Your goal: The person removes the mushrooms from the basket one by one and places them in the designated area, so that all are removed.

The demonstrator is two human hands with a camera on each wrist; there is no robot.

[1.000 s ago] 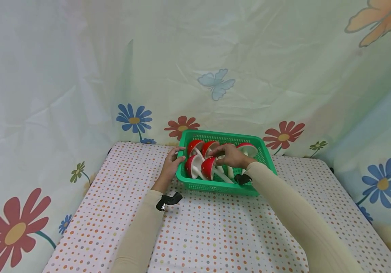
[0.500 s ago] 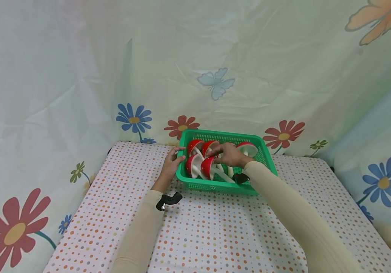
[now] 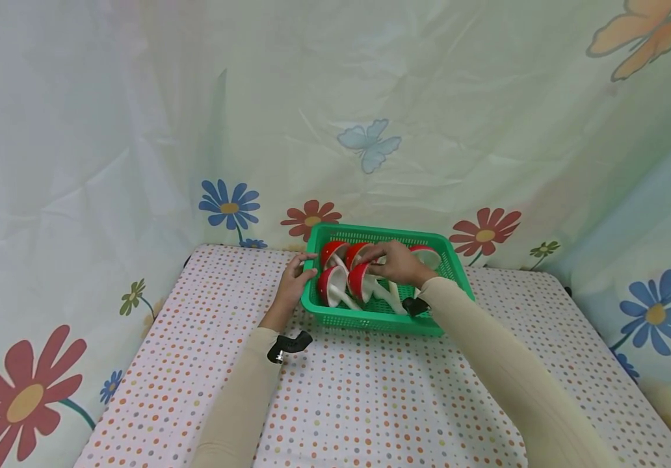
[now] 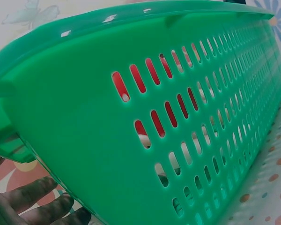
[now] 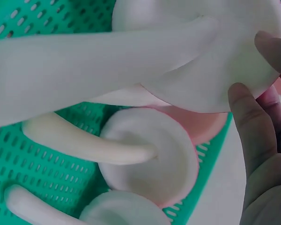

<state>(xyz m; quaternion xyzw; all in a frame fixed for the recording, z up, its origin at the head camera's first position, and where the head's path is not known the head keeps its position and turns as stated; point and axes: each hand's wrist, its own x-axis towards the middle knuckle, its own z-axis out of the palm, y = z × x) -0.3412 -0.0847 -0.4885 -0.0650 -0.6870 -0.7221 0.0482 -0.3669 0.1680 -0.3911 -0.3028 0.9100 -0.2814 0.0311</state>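
A green plastic basket (image 3: 370,321) holds several toy mushrooms with red, white-dotted caps and white stems. My right hand (image 3: 396,263) reaches over the basket and pinches the cap rim of one mushroom (image 3: 359,283). In the right wrist view this mushroom (image 5: 178,56) shows its white underside and thick stem, with the thumb and fingers (image 5: 253,126) at its rim. My left hand (image 3: 294,283) holds the basket's left rim; in the left wrist view its fingers (image 4: 44,204) lie along the outer wall. Part of the basket's contents is hidden behind my right hand.
Other mushrooms lie close by: one (image 3: 331,286) at the front left, one (image 3: 334,252) behind it, and one (image 3: 427,257) at the back right. The basket stands on a dotted tablecloth (image 3: 359,403), near a hanging cloth (image 3: 289,117) printed with flowers and butterflies.
My right hand has lifted slightly, and the pinched mushroom has turned and shifted a little, its stem showing broader over the basket. The left hand and the basket stay in place.
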